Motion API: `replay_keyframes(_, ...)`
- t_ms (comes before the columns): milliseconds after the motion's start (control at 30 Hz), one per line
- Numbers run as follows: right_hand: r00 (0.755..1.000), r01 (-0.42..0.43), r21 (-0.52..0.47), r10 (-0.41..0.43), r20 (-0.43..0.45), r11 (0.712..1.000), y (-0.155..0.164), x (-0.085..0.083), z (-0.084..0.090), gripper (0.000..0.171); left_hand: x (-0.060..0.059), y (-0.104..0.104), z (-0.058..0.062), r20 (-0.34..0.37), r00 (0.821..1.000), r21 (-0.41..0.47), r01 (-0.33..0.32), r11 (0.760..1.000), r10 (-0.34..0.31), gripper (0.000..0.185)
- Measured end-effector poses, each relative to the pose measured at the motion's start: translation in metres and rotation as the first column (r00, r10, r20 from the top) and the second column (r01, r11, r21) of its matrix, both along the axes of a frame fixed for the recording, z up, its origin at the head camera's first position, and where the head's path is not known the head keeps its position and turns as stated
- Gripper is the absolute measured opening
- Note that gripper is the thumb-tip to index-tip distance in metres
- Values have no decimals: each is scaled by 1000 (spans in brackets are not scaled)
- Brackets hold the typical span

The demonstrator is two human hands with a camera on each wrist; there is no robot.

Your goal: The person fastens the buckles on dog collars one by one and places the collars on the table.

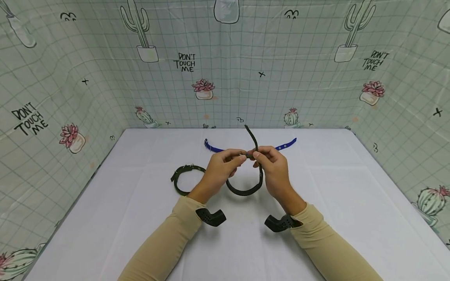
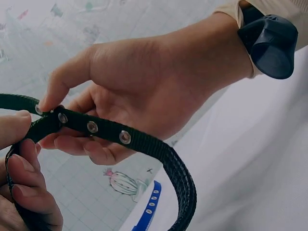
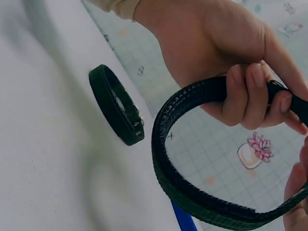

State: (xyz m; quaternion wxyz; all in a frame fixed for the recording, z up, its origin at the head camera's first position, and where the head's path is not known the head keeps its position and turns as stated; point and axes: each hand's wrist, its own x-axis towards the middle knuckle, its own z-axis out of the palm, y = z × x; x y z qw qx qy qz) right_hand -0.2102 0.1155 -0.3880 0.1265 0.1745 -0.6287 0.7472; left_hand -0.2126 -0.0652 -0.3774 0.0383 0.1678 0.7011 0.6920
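Observation:
Both hands hold a dark green buckle collar in front of me, bent into a loop. My left hand [image 1: 219, 167] grips the collar [image 1: 244, 192] at its buckle end, fingers curled round the band in the right wrist view. With thumb and fingertips, my right hand [image 1: 277, 171] pinches the strap close to the left fingertips. The strap's free end sticks up above the hands. Metal eyelets [image 2: 92, 127] run along the strap in the left wrist view. Fingers partly hide the buckle, and I cannot tell whether its pin sits in an eyelet.
A second green collar [image 1: 184, 169], closed in a ring, lies left on the white table [image 1: 116, 218]. Behind the hands a blue collar [image 1: 213, 149] lies stretched out, its middle hidden. Patterned cloth walls [image 1: 239, 97] stand at the back and sides.

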Motion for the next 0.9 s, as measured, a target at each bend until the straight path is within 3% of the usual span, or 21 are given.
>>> replay_keyframes(233, 998, 51, 9, -51, -34, 999, 3, -2, 4, 32, 2, 0, 2, 9, 1000, -33, 0, 999, 0, 30)
replay_keyframes(433, 993, 85, 143, -71, -98, 986, 11, -2, 9, 55, 0, -5, 3, 2, 1000, -70, 21, 997, -21, 31)
replay_keyframes(600, 982, 126, 234, -87, -169, 964, 14, -2, 10, 60, -4, -9, 2, -5, 999, -71, 37, 997, -37, 31)
replay_keyframes(900, 979, 128, 247, -82, -187, 961, 11, 2, 13, 64, -4, -11, 4, -1, 998, -51, 57, 997, -58, 31)
